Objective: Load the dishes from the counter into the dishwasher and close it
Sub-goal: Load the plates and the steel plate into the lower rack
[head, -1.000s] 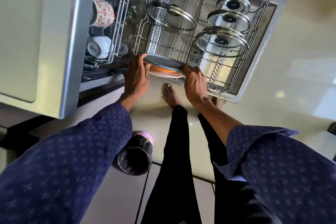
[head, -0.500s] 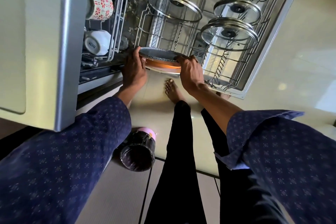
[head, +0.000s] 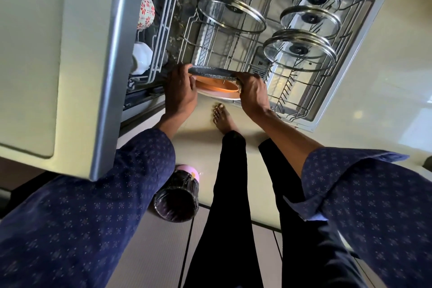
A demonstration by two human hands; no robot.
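I look straight down at the open dishwasher with its lower wire rack (head: 233, 54) pulled out. My left hand (head: 181, 91) and my right hand (head: 252, 90) each grip one side of a small stack of plates (head: 217, 79): a speckled grey one on top, an orange one and a white one beneath. The stack sits at the rack's near edge. Several glass pot lids stand in the rack, one at the left (head: 231, 15) and three at the right (head: 300, 50). The upper rack holds a floral cup (head: 146, 11) and a white cup (head: 141, 59).
A cream cabinet front and the counter's metal edge (head: 112, 65) fill the left. A pink bin with a black liner (head: 177, 194) stands on the floor by my left leg. My bare foot (head: 222, 117) is just below the open door.
The plate stack and both hands have shifted slightly further over the lower rack's near edge; the camera has leaned closer. Both hands kept their hold.
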